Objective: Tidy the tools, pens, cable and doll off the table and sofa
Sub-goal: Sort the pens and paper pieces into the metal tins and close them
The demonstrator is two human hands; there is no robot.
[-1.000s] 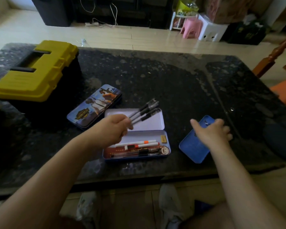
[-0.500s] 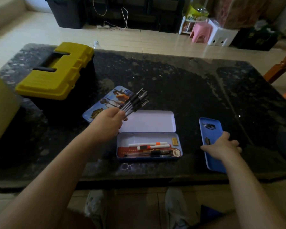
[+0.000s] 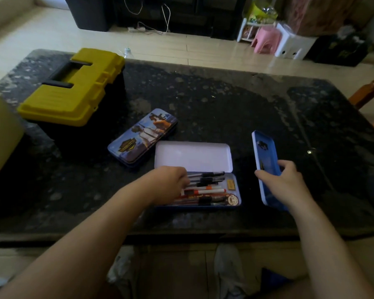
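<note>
Over the open pencil case (image 3: 232, 192), the left hand (image 3: 171, 184) pinches light, stiff, roll-prone black pens (image 3: 207, 178) mid-barrel; the right hand (image 3: 283, 184) grips a thin blue tray (image 3: 265, 152).

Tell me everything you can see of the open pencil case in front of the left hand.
The open pencil case is a flat blue tin, by its look, lying on the dark stone table near its front edge. Its hinged lid lies back, pale inside. The tray holds black-capped pens, white-and-orange pens, a small yellow block and a round sticker. The left hand reaches into its left end, on the pens.
</note>
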